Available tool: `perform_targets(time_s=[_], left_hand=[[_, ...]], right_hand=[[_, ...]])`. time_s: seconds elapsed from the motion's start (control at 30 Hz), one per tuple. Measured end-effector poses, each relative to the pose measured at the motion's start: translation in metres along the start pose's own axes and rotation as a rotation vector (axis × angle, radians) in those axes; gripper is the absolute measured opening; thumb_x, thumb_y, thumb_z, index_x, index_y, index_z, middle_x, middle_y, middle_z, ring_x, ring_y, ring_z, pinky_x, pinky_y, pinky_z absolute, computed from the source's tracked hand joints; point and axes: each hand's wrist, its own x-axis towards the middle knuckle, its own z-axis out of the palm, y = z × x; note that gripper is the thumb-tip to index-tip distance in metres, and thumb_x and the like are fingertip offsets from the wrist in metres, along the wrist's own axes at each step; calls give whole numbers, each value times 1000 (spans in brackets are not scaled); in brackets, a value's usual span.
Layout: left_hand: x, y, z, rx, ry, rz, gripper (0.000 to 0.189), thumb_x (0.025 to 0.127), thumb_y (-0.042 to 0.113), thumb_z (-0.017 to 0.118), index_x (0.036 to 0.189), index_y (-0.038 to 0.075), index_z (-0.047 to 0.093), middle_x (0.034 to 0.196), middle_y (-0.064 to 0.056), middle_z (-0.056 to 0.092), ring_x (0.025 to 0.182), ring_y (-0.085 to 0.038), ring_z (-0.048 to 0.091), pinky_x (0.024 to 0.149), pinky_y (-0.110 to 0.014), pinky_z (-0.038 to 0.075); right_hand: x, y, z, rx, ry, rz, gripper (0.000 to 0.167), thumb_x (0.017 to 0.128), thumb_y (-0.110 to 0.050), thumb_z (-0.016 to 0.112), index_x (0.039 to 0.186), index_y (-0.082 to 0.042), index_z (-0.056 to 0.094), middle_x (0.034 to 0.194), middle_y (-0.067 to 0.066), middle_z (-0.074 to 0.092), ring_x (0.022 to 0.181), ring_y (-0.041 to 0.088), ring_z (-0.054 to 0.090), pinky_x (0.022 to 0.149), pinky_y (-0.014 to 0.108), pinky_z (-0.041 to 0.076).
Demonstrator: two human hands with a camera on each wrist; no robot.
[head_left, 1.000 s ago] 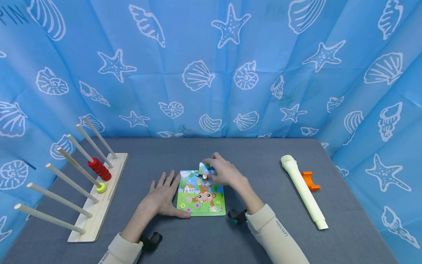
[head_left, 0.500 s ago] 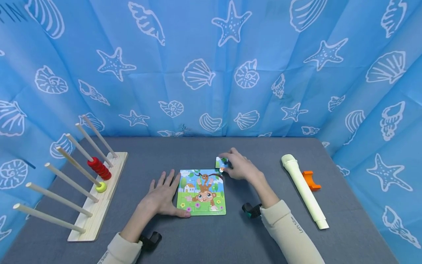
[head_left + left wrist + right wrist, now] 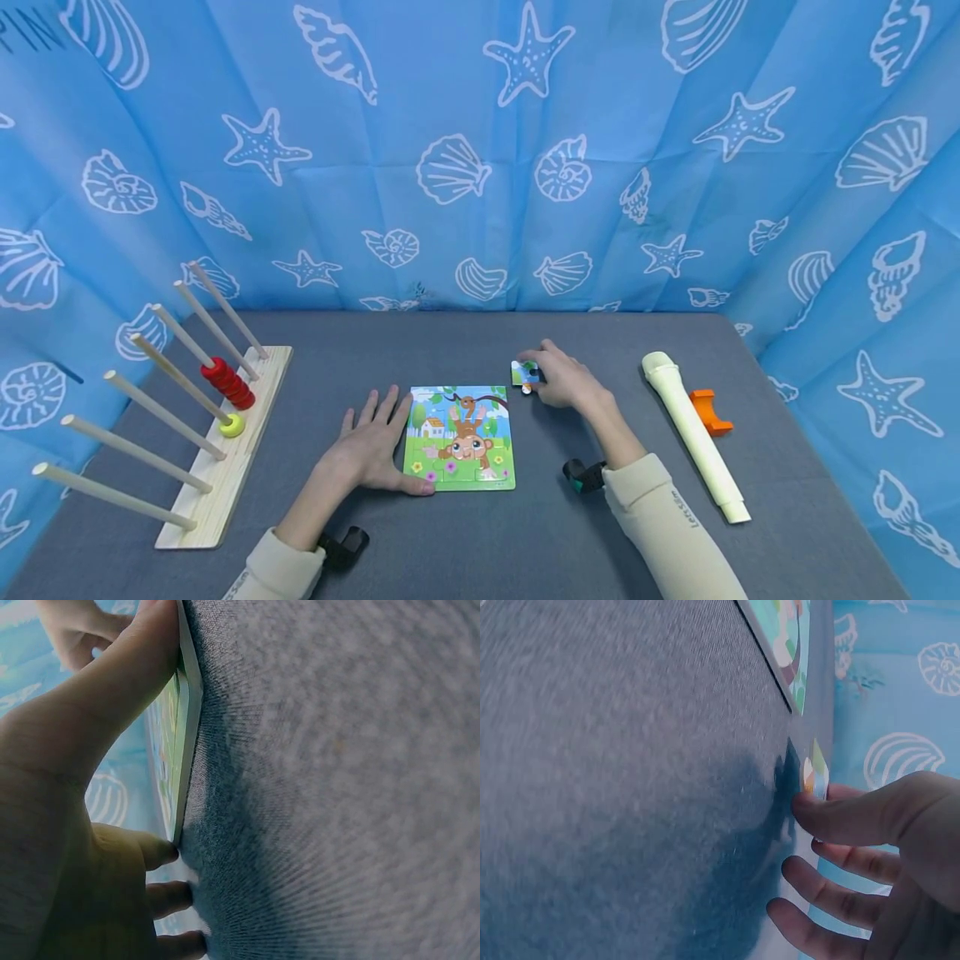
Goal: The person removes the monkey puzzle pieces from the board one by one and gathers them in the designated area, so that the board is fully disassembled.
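Observation:
A square jigsaw puzzle with a cartoon monkey, a house and flowers lies in the middle of the grey table. Along its left side rests my left hand, fingers spread flat and straight. Its thumb lies over the near left corner of the puzzle. Beyond the far right corner, my right hand pinches a jigsaw piece between thumb and finger. In the right wrist view the piece stands tilted close over the table, with a shadow beside it; the other fingers are loosely bent.
A wooden stand with slanting pegs is at the left, carrying red rings and a yellow ring. At the right lie a pale toy microphone and an orange curved block. A blue shell-print curtain hangs behind.
My right hand has lifted the jigsaw piece from over the puzzle's top part and carried it right, past the far right corner. The left hand has stayed in place.

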Motion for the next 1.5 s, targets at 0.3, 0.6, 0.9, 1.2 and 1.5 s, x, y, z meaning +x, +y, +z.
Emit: perform_targets(time_s=[0.3, 0.6, 0.9, 1.2, 1.5], left_hand=[[1, 0, 0, 1, -10, -7, 138, 65, 72, 84, 165, 7, 14, 172, -22, 9, 158, -50, 7, 120, -76, 13], [1, 0, 0, 4, -18, -8, 138, 66, 72, 83, 165, 7, 13, 172, -21, 8, 158, -50, 6, 120, -76, 13], [1, 1, 1, 0, -6, -3, 138, 66, 72, 84, 165, 7, 14, 172, -22, 8, 158, -51, 7, 120, -76, 12], [2, 1, 1, 5, -9, -4, 137, 65, 72, 84, 165, 7, 14, 172, -22, 10, 157, -51, 7, 120, -76, 13], [2, 0, 1, 6, -5, -4, 138, 65, 72, 84, 165, 7, 14, 172, -22, 10, 157, -52, 8, 119, -76, 13]], right_hand=[[1, 6, 1, 2, -20, 32, 50, 98, -6, 63, 147, -13, 55, 138, 19, 51, 117, 35, 58, 95, 61, 48], [2, 10, 4, 4, -28, 31, 50, 99, -9, 63, 148, -12, 55, 135, 20, 51, 114, 35, 56, 94, 60, 48], [2, 12, 3, 13, -44, 21, 51, 100, -10, 62, 150, -11, 53, 143, 24, 46, 125, 40, 54, 97, 61, 49], [0, 13, 2, 48, 11, -26, 51, 98, -6, 64, 148, -7, 54, 129, 21, 52, 103, 29, 55, 86, 45, 49], [-6, -5, 3, 119, 95, -66, 52, 97, -23, 70, 145, -8, 56, 127, 21, 54, 95, 27, 57, 81, 47, 52]])
